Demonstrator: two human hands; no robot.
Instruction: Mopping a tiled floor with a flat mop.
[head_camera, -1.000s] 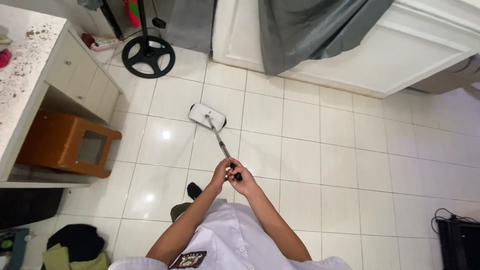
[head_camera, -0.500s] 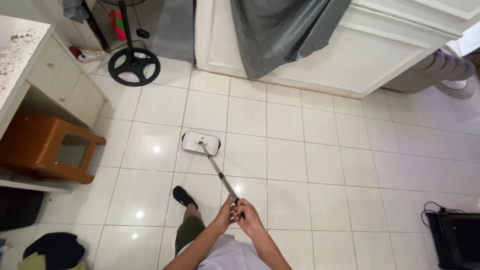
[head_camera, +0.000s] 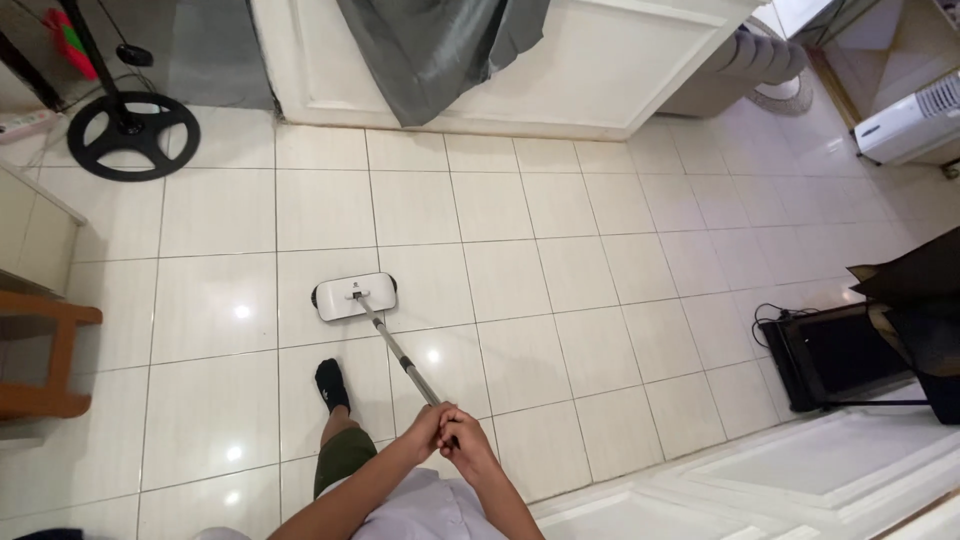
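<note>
On glossy white tiles — flat rectangular mop head (head_camera: 354, 297); left hand (head_camera: 427, 430), right hand (head_camera: 466, 447) clamped round slim metal handle (head_camera: 400, 354).

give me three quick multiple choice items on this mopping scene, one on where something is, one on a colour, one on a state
1. Where is the mop head?
A. flat on the tiled floor, ahead of the person's foot
B. leaning on the wooden stool
C. lifted in the air

2. What colour is the mop head?
A. red
B. white
C. green

3. How is the mop handle held?
A. by the left hand alone
B. by nobody
C. by the left hand and right hand together at its top end

Answers: 1 A, the head lies flat on a tile beyond the dark-socked foot. 2 B, its top is white with dark ends. 3 C, both hands close around the grip.
</note>
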